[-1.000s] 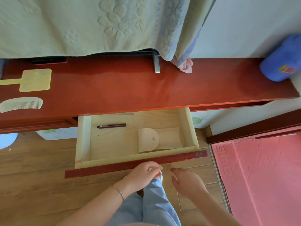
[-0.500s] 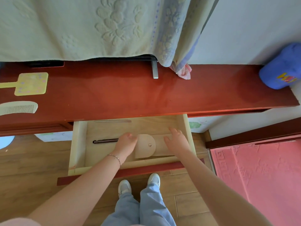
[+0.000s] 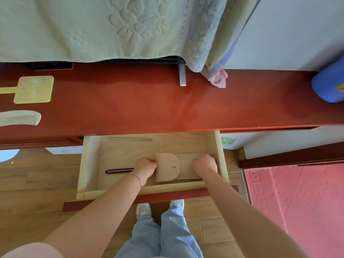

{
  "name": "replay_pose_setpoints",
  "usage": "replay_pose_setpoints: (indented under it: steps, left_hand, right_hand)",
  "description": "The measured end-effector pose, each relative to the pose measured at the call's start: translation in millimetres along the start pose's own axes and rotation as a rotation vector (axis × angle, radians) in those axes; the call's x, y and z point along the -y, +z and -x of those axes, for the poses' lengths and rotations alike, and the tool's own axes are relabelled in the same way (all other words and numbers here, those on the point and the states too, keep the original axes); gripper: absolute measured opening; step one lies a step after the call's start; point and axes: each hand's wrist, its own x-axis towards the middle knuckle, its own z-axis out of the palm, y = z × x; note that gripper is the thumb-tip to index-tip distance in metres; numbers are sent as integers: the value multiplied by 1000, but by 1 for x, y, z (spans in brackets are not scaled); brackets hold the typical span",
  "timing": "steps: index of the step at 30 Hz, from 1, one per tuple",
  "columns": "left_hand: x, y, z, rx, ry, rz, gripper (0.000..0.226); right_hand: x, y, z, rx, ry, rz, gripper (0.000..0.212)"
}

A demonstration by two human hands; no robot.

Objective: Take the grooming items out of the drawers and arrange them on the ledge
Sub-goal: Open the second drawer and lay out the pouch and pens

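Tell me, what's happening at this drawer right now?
A person is standing at a red ledge with one drawer pulled open beneath it. Both hands are inside: the left hand and right hand grip opposite ends of a tan snap pouch, apparently about to lift it. A dark pen-like stick and a thin silver rod lie in the drawer too. A comb and a yellow hand mirror already sit on the ledge.
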Motion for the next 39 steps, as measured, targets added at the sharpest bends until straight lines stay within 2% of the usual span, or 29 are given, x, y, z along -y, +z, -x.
replay_pose_setpoints:
  steps: [5,10,12,16,21,24,27,32,35,39]
  left_hand:
    - [3,-7,1,14,-47,125,8]
    - [5,-18,8,13,-43,211,17]
    - [5,-25,14,40,-35,271,20]
    - [-2,-51,33,198,58,378,20]
    - [-26,-100,58,243,156,349,18]
    - [-45,-131,65,177,224,369,12]
    - [-63,-159,61,23,290,416,10]
    - [-87,-206,32,-207,341,492,25]
    - [-96,-228,12,-293,355,519,27]
    - [-100,-249,-14,-402,354,419,10]
  right_hand:
    - [0,7,-1,-26,28,-38,42]
    - [3,-5,0,6,69,-313,20]
    - [5,-14,4,-3,42,-413,25]
    - [12,-27,25,-72,-84,-516,41]
    - [30,-43,52,-69,-234,-542,41]
    - [56,-55,69,-65,-344,-560,38]
    - [94,-60,77,-31,-421,-612,40]
    - [167,-51,66,57,-410,-765,33]
    - [202,-45,64,102,-427,-802,36]
    - [238,-38,52,152,-429,-828,38]
